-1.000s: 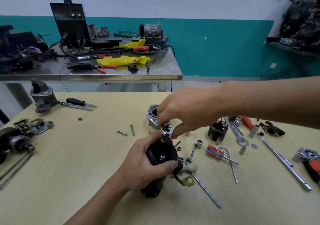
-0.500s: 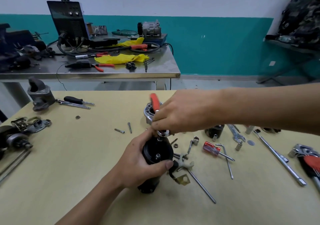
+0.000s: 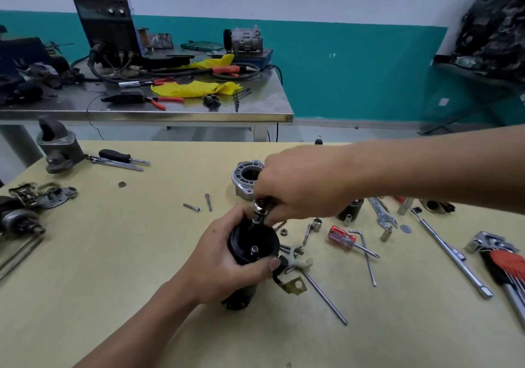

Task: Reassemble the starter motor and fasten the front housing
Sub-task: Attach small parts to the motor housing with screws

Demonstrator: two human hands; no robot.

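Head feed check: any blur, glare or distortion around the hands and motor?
Head view: the centre is sharp, with the left hand gripping the black motor body and the right hand holding the chrome tool; head view: a small highlight sits on that tool; head view: the frame's right edge smears, blurring the dark clutter; head view: the lens bows the steel table edge.

No legible text, labels, brands or numbers anywhere; markings on tools and machines too small or blurred to read.
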